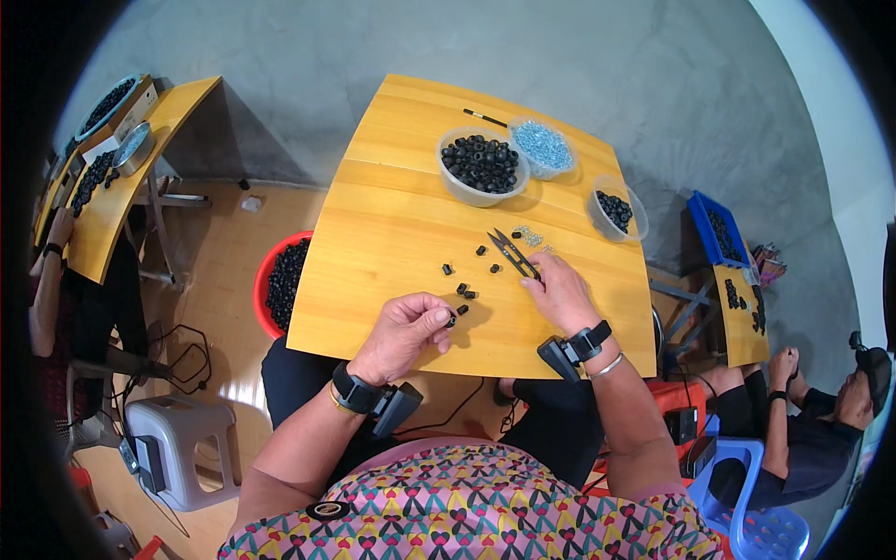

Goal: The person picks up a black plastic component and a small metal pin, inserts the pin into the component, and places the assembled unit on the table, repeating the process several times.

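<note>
Head view: left hand [403,329] pinches a black ring [452,320]; right hand [560,291] seemingly grips snips [512,251] pointing up-left.

Yellow wood table [401,224], black parts [464,291], red basin [264,280], blue crate [702,229].

You wore a short-sleeved top w/ a bright pattern of pink, teal, yellow & black shapes, plus dark trousers. Each wrist carried a black strap w/ a boxy black device; thin bangles sat beside them, gold on the left, silver on the right.
</note>
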The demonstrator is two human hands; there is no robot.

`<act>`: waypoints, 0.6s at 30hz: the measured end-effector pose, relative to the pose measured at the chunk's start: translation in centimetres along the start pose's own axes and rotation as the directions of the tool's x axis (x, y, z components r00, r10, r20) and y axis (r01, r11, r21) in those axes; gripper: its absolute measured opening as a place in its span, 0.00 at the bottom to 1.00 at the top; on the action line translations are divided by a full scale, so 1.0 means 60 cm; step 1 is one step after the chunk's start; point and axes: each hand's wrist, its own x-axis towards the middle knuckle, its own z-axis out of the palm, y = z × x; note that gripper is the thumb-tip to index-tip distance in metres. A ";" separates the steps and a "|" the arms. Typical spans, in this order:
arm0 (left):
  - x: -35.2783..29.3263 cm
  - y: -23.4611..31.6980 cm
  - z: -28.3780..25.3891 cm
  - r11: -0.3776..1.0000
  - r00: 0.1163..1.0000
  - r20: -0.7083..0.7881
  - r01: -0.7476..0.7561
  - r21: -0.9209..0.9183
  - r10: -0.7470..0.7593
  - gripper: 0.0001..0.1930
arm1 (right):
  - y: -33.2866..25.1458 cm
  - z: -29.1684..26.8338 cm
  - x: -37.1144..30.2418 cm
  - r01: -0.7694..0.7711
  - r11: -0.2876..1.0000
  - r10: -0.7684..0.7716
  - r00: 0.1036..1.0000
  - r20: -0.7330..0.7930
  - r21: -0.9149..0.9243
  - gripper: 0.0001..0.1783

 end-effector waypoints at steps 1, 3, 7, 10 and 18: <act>0.000 0.000 0.001 1.000 1.000 0.000 -0.002 0.000 0.002 0.06 | 0.001 0.000 0.001 -0.011 1.000 0.011 1.000 0.024 -0.022 0.13; 0.000 0.000 0.000 1.000 1.000 -0.002 -0.004 0.001 0.004 0.06 | 0.001 0.000 0.003 -0.021 0.999 0.023 0.999 0.049 -0.043 0.13; 0.001 -0.001 -0.001 1.000 1.000 0.007 0.004 0.003 -0.004 0.06 | -0.002 0.004 0.001 -0.044 0.998 0.046 0.998 0.051 -0.034 0.11; 0.000 0.000 0.000 1.000 1.000 0.007 0.004 0.004 -0.004 0.06 | 0.003 0.012 -0.002 -0.011 0.999 0.011 1.000 0.016 -0.051 0.11; 0.004 -0.007 -0.005 0.995 0.996 -0.044 -0.077 0.061 0.080 0.08 | 0.002 0.000 0.005 -0.070 0.997 0.070 0.998 -0.003 -0.034 0.12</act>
